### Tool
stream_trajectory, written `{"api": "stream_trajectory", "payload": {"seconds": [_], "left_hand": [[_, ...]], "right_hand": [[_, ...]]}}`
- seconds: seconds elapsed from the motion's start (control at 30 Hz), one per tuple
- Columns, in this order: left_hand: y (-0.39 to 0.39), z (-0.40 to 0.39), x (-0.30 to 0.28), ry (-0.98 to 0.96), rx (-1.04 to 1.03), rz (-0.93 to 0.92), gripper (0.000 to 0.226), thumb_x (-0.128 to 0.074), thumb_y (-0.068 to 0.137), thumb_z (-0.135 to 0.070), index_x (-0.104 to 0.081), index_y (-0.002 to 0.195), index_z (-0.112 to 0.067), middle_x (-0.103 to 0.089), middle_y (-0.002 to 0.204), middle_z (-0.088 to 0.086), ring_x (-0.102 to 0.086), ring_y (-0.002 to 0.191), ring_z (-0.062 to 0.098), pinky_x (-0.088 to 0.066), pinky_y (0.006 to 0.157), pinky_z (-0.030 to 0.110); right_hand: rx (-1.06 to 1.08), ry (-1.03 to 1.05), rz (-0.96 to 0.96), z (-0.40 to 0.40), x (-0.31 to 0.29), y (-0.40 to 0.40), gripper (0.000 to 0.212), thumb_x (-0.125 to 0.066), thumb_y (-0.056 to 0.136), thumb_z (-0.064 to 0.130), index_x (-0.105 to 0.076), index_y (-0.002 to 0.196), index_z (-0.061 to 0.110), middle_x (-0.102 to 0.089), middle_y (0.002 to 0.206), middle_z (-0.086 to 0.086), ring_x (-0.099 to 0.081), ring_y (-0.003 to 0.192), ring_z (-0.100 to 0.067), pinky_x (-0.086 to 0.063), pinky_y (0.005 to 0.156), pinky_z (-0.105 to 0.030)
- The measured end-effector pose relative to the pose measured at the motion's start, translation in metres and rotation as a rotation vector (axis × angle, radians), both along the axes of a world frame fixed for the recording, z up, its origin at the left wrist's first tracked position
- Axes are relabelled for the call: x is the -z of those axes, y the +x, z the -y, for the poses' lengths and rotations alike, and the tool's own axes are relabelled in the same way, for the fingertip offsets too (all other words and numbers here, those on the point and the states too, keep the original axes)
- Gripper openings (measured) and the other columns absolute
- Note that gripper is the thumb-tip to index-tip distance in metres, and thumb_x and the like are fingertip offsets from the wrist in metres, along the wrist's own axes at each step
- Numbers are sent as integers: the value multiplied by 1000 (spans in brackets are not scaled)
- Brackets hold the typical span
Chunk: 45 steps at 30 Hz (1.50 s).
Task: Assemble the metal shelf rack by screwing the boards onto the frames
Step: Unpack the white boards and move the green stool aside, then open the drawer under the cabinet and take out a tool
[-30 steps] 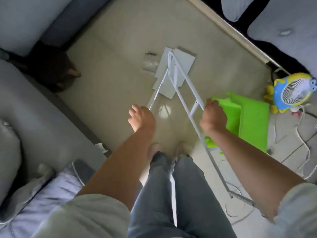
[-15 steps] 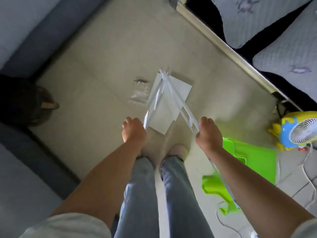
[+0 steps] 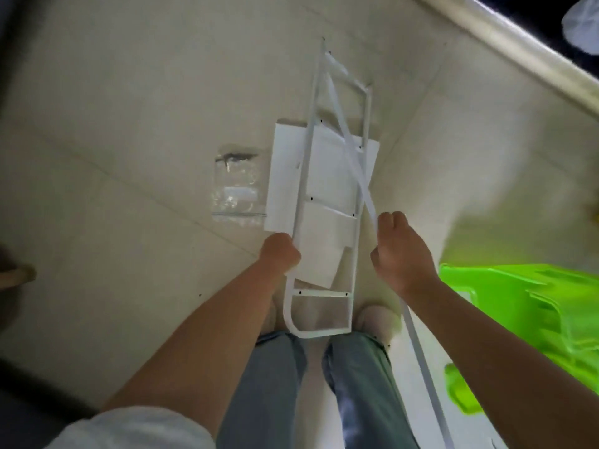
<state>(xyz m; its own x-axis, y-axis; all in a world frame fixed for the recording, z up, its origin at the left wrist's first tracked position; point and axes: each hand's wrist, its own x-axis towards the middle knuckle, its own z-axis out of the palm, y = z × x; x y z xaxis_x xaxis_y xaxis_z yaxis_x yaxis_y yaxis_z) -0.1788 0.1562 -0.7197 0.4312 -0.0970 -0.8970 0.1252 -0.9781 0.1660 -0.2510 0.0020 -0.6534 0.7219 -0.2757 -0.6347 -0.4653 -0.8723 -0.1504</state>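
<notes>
I stand over the floor holding two white metal ladder frames. My left hand [image 3: 281, 257] grips the left rail of one frame [image 3: 353, 254], which faces me flat, its rounded end near my knees. My right hand [image 3: 400, 251] grips a rail of the second frame [image 3: 421, 351], seen edge-on; it runs from the top of the first frame down past my right leg. Several white boards [image 3: 285, 176] lie stacked on the floor beneath the frames. A clear plastic bag [image 3: 236, 189], likely of screws, lies just left of the boards.
A bright green plastic stool [image 3: 518, 325] lies tipped at my right. A pale ledge [image 3: 518, 50] crosses the upper right corner. Dark furniture edges [image 3: 19, 377] run along the left. My feet [image 3: 377, 322] stand on the beige tiled floor below the boards.
The frames were spread apart in a V; now the left one has swung flat toward me and both sit closer over the boards. The view has tipped further down.
</notes>
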Motion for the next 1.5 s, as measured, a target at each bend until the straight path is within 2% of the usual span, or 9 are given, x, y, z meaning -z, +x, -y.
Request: {"api": "stream_trajectory", "payload": {"seconds": [0.07,0.2,0.37,0.47,0.57,0.8,1.0,1.13,1.5], "left_hand": [[1,-7,23,44,48,-1,31,-45,89,-2,-56,117,2,-56,125,16,-51,118,28,-40,94,27],[6,-28,49,162,191,49,34,-46,87,-2,-53,121,-1,-55,124,16,-51,117,30,-42,94,32],[19,-50,46,337,711,105,38,-44,90,-12,-45,128,-10,-45,126,10,-42,121,26,-40,95,34],[27,-53,42,345,771,182,37,-42,89,-10,-45,126,-9,-44,125,11,-42,119,26,-39,93,34],[26,-49,32,340,809,215,36,-41,90,-10,-45,125,-9,-45,124,11,-42,118,27,-39,91,34],[-1,3,-31,206,1044,287,38,-43,90,-9,-43,129,-12,-43,127,9,-38,121,27,-35,96,37],[-40,71,-117,42,1164,449,36,-43,90,-8,-46,125,-11,-45,124,9,-38,120,28,-33,97,38],[-70,107,-173,-59,1263,568,33,-44,89,-5,-49,121,-10,-48,119,9,-41,116,28,-33,94,38],[-221,171,-284,-358,1601,633,33,-45,87,-4,-52,119,-9,-52,119,10,-43,116,31,-34,91,38]], "right_hand": [[-45,21,42,-11,23,10,40,-71,57,-12,-53,93,-9,-53,87,-25,-58,58,-37,-33,45,-28],[1,81,7,-27,73,20,35,-47,85,-5,-39,120,-1,-38,119,-19,-53,95,-34,-33,65,-32],[120,248,83,-64,119,43,35,-44,83,-10,-41,116,1,-36,118,-19,-48,78,-28,-34,63,-31],[213,330,116,-76,134,53,35,-46,84,-10,-42,117,2,-37,119,-16,-46,80,-25,-34,67,-26],[241,342,126,-75,135,44,36,-45,88,-5,-41,123,1,-36,127,-17,-50,102,-31,-40,76,-33],[279,261,104,-39,73,-21,33,-42,88,1,-45,121,1,-42,127,-15,-42,115,-29,-40,91,-35],[399,192,233,1,-14,-64,32,-43,85,0,-52,116,-2,-49,121,-18,-45,113,-31,-38,88,-34],[370,65,167,30,-63,-110,36,-45,84,3,-50,119,3,-49,122,-15,-45,114,-32,-38,88,-37],[799,-137,272,60,-212,-297,36,-50,85,7,-53,121,2,-50,124,-16,-44,117,-32,-39,95,-36]]}}
